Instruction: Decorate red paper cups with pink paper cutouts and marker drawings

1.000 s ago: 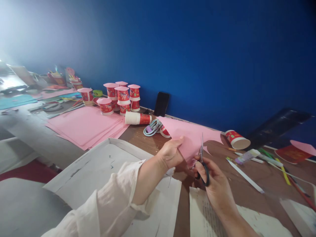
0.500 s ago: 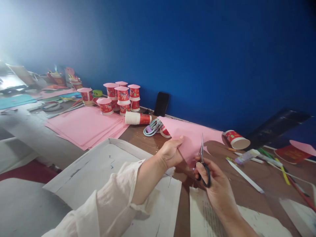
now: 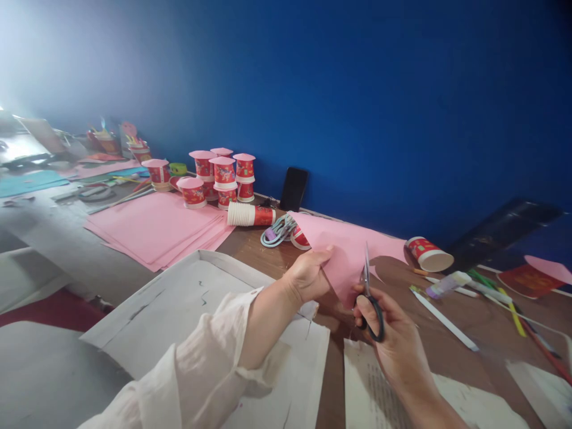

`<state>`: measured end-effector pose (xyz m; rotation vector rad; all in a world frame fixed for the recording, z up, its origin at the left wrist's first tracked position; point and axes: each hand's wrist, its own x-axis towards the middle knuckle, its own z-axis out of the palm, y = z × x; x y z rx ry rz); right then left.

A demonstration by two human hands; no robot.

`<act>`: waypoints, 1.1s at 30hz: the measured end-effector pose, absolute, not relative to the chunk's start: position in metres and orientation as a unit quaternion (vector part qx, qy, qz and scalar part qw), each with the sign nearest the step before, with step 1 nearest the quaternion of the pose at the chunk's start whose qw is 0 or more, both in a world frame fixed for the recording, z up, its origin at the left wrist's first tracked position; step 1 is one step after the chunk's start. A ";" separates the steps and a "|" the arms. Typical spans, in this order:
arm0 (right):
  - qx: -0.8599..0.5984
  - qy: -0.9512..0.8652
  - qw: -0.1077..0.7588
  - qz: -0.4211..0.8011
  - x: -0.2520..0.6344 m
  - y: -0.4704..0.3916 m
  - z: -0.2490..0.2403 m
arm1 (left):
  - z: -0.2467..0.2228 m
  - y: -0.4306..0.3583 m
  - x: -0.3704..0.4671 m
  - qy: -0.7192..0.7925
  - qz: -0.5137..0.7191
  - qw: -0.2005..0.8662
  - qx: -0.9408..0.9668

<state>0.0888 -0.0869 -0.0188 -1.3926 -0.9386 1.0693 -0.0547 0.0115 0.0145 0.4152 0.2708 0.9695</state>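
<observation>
My left hand (image 3: 309,275) is closed on a sheet of pink paper (image 3: 344,241), its thumb on top and the other fingers mostly hidden beneath. The sheet is held above the table, with a curved cut edge on its right side. In my right hand (image 3: 393,322) is a pair of scissors (image 3: 373,313) with black handles, fingers through the loops. Their blades point away from me and lie at the paper's lower right part, looking nearly shut. Behind the sheet, a red paper cup and a coiled pale cable (image 3: 277,231) show partly.
Stacked red cups with pink lids (image 3: 224,173) stand left of a black phone (image 3: 294,188). Pink sheets (image 3: 156,229) lie beside a white box lid (image 3: 179,298). A cup lies on its side (image 3: 429,254) at right, near a white pen (image 3: 442,317) and a glue stick (image 3: 448,285).
Almost nothing differs. The whole view has shifted very slightly; both hands, the pink paper and the scissors keep nearly the same positions.
</observation>
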 end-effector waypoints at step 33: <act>-0.590 -0.441 0.520 0.432 0.102 -0.086 -0.015 | 0.020 0.016 -0.062 0.152 0.461 0.851 0.203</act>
